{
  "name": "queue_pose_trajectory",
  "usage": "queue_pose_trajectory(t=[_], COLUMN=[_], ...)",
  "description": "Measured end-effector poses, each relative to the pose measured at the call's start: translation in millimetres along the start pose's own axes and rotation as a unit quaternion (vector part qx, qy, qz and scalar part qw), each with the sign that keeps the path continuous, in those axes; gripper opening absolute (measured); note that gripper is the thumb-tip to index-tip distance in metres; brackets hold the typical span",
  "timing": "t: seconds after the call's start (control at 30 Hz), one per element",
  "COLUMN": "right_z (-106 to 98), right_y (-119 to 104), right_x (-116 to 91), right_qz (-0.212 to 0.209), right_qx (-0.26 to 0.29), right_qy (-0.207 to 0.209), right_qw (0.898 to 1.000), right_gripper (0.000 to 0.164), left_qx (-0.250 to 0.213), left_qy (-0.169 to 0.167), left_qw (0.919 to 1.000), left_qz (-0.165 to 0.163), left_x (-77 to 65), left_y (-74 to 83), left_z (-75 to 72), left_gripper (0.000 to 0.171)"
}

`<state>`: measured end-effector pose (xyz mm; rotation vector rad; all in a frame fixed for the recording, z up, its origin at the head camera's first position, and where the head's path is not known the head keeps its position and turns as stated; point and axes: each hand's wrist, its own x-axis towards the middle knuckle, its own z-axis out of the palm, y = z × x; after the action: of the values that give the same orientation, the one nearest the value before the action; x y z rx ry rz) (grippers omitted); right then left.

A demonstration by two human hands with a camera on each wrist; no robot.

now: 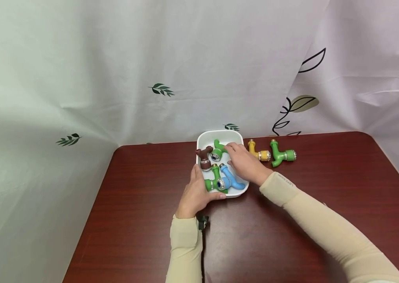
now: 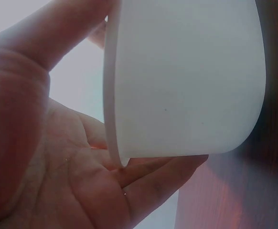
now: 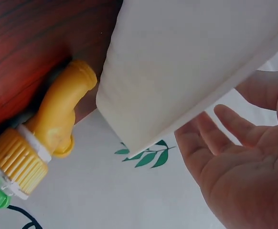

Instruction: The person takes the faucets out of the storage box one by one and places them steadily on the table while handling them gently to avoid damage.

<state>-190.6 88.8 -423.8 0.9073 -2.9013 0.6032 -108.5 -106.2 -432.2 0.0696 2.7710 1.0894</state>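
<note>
A white plastic bin (image 1: 220, 135) stands on the table with several taps inside. They are a brown tap (image 1: 205, 157), a green tap (image 1: 217, 151) at the back, another green tap (image 1: 215, 173) and a light-blue tap (image 1: 232, 181) at the front. My left hand (image 1: 195, 192) holds the bin's near-left corner, thumb along the near rim and fingers against the left wall. Over the right rim reaches my right hand (image 1: 245, 163), its loosely bent fingertips at the back green tap, thumb apart. In the right wrist view the bin wall (image 3: 177, 62) hides the taps inside.
A yellow tap (image 1: 256, 151) lies on the table close to the bin's right side, with a green tap (image 1: 281, 154) beyond it. Behind the reddish-brown table (image 1: 142, 196) hangs a white leaf-print curtain (image 1: 192, 78), close to the bin's far end.
</note>
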Motion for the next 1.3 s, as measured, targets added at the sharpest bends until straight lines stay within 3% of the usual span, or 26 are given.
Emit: queue_pose_trajectory(t=[0.5, 1.3], right_z=[12.6, 21.1], right_y=[-6.0, -1.8], right_x=[12.5, 23.4], right_qz=[-0.021, -0.001], right_qx=[0.000, 0.025], right_qy=[-0.062, -0.151], right_qw=[0.998, 0.988], right_gripper=[0.056, 0.050], left_qx=[0.002, 0.011], left_qy=[0.002, 0.000], left_qw=[0.9999, 0.9999], left_qz=[0.013, 0.011], left_x=[1.3, 1.9], left_y=[-1.5, -0.9], left_z=[1.0, 1.3], left_gripper=[0.133, 0.133])
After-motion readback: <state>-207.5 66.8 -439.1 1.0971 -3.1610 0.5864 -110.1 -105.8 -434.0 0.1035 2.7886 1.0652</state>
